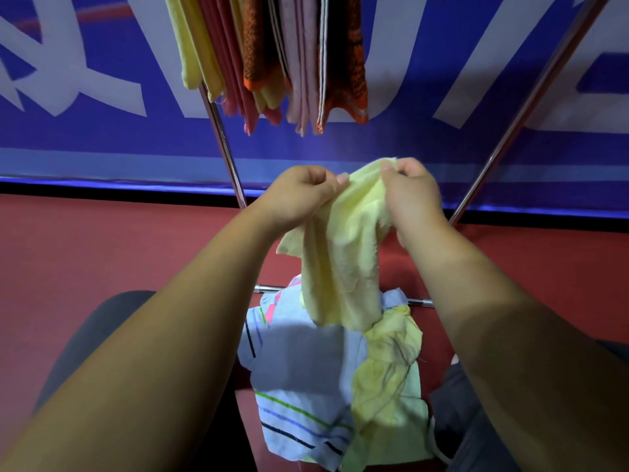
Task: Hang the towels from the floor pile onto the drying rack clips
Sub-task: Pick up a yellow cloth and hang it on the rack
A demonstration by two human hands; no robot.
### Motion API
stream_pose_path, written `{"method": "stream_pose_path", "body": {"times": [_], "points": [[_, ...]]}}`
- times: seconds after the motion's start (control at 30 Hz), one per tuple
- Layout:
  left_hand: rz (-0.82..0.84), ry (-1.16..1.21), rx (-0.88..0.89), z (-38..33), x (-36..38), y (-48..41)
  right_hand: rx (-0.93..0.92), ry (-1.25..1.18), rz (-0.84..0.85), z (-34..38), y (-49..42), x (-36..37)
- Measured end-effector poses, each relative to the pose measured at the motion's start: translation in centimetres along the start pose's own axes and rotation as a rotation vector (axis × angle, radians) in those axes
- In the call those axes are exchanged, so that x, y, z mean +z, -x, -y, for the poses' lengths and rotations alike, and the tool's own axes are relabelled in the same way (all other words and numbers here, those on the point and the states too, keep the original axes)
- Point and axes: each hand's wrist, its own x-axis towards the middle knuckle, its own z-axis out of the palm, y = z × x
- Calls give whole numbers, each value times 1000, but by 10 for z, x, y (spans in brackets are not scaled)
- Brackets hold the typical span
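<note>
Okay, left to right:

- A blue banner (102, 137) with big white lettering is seen across the back wall. Red floor (102, 250) is seen below it.
- A dark-trousered knee (92, 335) is seen low on the left, partly covered by the left forearm.
- The drying rack's left leg (223, 144), shiny metal, is slanted down to the floor behind the left hand.
- Hung towels (272, 56) are bunched along the top edge: pale yellow at the left, then pink, orange, mauve, and orange with black at the right. The clips are cut off above the frame.
- The left hand (303, 195) is raised at mid-frame with its fingers curled, and the left part of the yellow towel's top edge is pinched in it.
- The yellow towel (340, 267) is held up between both hands. It is crumpled, hangs clear of the floor and is well below the hung towels.
- The floor pile (306, 369) is seen right under the held towel. A light-blue striped cloth lies on the left, and crumpled yellow cloths (388, 379) are laid against it on the right.
- A low rack crossbar (265, 288) is partly covered by the top of the pile.
- The right hand (413, 195) is closed on the towel's upper right edge, close beside the left hand, with the fingertips tucked into the cloth.
- The rack's right leg (520, 110) is slanted up to the top right corner.
</note>
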Motion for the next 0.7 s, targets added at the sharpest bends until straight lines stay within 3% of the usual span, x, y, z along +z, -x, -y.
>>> {"method": "stream_pose_path", "body": {"times": [0.17,0.33,0.4,0.5,0.6,0.7], "points": [[84,-400,30,1,-13,5,86,-97,-172,-5,-10,-13],[135,-878,-22,19,-22,3,70,-157,-200,0,-8,-21],[129,-944,-59,26,-24,4,78,-222,-178,4,-7,-24],[104,-952,-70,25,-26,4,142,-415,-73,12,-3,-22],[175,-941,-126,20,-23,5,197,-669,149,19,1,-18],[242,-839,-263,23,-21,8,164,-555,369,24,10,-15]]}}
